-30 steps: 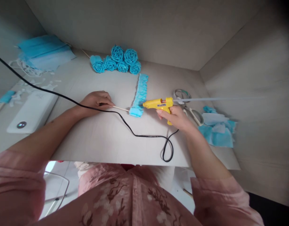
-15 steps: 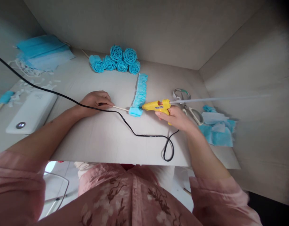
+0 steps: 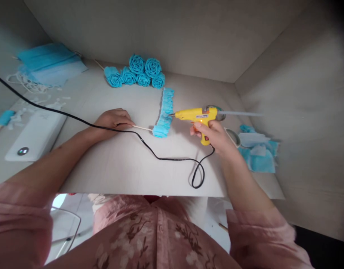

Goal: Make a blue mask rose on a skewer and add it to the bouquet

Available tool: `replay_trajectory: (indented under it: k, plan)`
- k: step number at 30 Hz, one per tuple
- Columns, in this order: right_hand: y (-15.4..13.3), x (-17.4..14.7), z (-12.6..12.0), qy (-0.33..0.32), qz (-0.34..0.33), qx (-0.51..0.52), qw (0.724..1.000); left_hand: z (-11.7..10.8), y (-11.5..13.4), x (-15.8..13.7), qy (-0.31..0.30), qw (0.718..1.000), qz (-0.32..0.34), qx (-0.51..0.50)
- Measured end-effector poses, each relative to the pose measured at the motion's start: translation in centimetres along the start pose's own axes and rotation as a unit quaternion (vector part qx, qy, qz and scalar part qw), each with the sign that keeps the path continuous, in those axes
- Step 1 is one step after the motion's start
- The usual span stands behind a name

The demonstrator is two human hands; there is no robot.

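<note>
Head view: right hand (image 3: 214,136) grips glue gun (image 3: 196,115) lying level, nozzle pointing left.

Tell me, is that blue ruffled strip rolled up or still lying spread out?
Mostly spread out. The blue ruffled strip lies flat along the table; only its near end is bunched around the wooden stick.

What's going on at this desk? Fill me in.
A person is working on blue fabric craft. The left hand pinches a thin wooden stick flat on the desk, its far end wrapped in a ruffled blue strip. The right hand grips a yellow glue gun, nozzle pointing at the strip from the right. Finished blue roses lie at the back, and scissors lie behind the right hand.
</note>
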State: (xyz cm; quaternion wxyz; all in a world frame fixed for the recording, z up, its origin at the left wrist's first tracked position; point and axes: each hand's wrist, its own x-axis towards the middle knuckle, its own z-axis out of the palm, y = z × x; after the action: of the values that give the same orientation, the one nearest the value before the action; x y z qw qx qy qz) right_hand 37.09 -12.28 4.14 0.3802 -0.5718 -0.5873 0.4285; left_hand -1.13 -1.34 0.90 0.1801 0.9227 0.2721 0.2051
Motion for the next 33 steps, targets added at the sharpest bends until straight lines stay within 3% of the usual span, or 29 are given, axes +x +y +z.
replay_trajectory:
  k: [6, 17, 33]
  plan:
    - [-0.3, 0.4, 1.5, 0.028, 0.034, 0.108, 0.993, 0.3, -0.1, -0.1, 0.010, 1.000, -0.026, 0.011]
    - [0.1, 0.4, 1.8, 0.006, 0.030, 0.104, 0.994, 0.0, -0.5, -0.3, -0.005, 1.000, -0.028, -0.009]
    - [0.0, 0.4, 2.2, -0.028, 0.013, -0.060, 0.998, -0.2, -0.2, -0.2, -0.009, 1.000, -0.015, -0.005]
